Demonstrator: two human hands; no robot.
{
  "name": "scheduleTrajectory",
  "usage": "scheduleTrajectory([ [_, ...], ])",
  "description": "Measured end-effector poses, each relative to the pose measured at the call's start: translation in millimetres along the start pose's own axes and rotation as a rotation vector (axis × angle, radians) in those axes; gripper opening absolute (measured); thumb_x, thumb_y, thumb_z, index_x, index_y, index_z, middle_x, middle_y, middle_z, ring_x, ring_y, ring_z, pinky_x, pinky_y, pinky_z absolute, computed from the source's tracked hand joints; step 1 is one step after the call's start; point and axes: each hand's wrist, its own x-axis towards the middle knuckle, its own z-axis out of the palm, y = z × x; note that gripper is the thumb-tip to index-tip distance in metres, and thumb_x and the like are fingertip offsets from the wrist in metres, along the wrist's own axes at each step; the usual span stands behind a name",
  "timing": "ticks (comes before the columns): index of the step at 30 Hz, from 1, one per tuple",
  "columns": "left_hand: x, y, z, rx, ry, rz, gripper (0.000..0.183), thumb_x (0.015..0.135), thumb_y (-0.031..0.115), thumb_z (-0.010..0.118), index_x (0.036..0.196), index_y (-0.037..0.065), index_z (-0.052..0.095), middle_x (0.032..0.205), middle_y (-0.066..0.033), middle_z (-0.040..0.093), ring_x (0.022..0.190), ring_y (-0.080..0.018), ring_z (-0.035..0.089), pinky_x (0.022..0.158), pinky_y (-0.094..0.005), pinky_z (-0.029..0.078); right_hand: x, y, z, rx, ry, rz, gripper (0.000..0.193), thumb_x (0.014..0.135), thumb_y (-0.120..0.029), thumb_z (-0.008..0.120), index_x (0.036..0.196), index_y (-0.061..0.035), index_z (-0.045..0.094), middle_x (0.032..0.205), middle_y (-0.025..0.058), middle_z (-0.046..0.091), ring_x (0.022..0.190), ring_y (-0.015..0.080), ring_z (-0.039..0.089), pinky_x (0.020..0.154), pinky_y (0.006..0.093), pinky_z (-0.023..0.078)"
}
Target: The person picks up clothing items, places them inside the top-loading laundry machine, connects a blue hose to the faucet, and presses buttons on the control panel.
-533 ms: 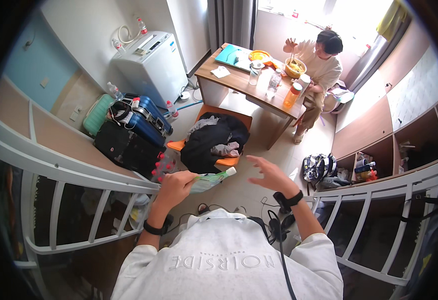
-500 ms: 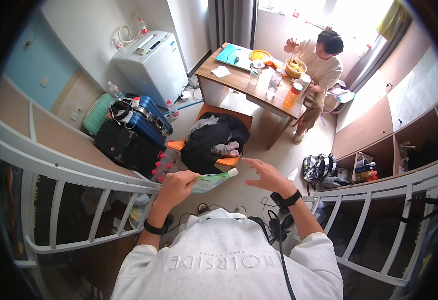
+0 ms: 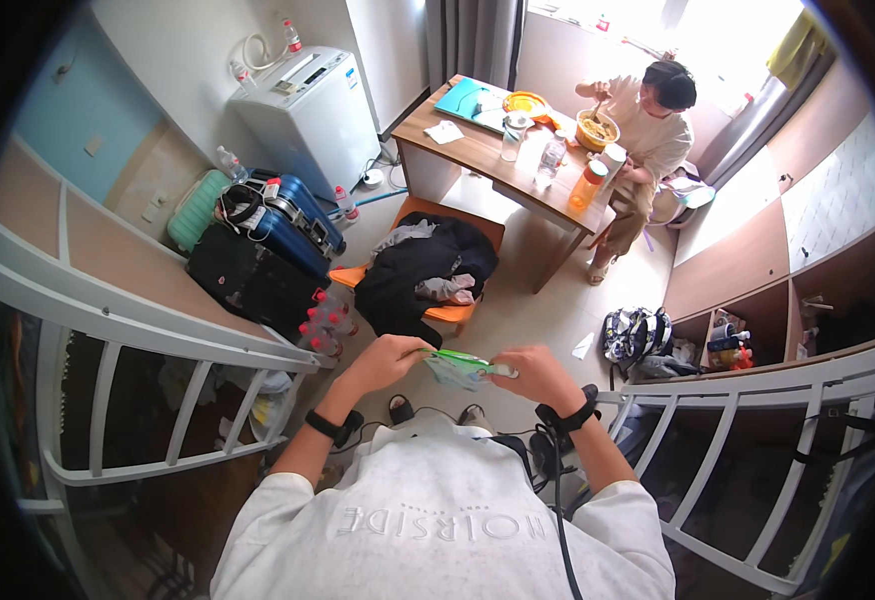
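**Both hands on a green packet**

The left hand (image 3: 390, 357) and right hand (image 3: 533, 375) both pinch a small green-and-white packet (image 3: 461, 367), possibly a wipes pouch, held in mid-air between the white bed rails (image 3: 258, 345), high above the orange chair (image 3: 438, 270).

Wooden table (image 3: 478, 150) — teal folder (image 3: 468, 100), orange bottle (image 3: 590, 185), bowl (image 3: 598, 130), paper (image 3: 445, 131).

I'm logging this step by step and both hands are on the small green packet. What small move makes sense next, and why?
Probably pull the top edge apart. The left hand and right hand each pinch one end of the green packet, held level in front of the chest, and it looks closed, though that is hard to tell.
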Motion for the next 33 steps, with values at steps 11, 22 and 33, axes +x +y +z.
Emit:
scheduleTrajectory([
  [11, 63, -224, -32, -0.697, 0.654, -0.891, 0.118, 0.079, 0.066, 0.076, 0.162, 0.015, 0.009, 0.164, -0.0208, 0.017, 0.148, -0.0419, 0.026, 0.108, -0.0666, 0.037, -59, 44, -2, -0.137, 0.072, 0.361, 0.029, 0.083, -0.031, 0.075, 0.092, -0.003, 0.075, 0.081, 0.0165, 0.069, 0.077, 0.0346, 0.067, 0.072, 0.0431, 0.053],
  [22, 124, -443, -24, -1.399, 0.449, -0.933, 0.049, 0.093, 0.04, 0.07, 0.127, 0.006, 0.059, 0.129, -0.016, 0.062, 0.116, -0.0329, 0.062, 0.098, -0.0527, 0.052, -73, 30, 41, -0.196, 0.535, 0.849, 0.032, 0.08, -0.027, 0.082, 0.097, -0.0003, 0.076, 0.072, 0.0184, 0.068, 0.06, 0.0281, 0.063, 0.059, 0.0364, 0.047],
  [33, 166, -425, 6, -1.437, 0.486, -0.953, 0.029, 0.092, 0.008, 0.057, 0.12, 0.002, 0.055, 0.109, -0.0145, 0.065, 0.093, -0.0342, 0.07, 0.073, -0.0553, 0.062, -38, -8, 53, -0.133, 0.671, 1.096, 0.036, 0.082, -0.024, 0.082, 0.1, 0.0054, 0.074, 0.064, 0.0086, 0.064, 0.057, 0.0078, 0.054, 0.053, 0.0287, 0.042],
])
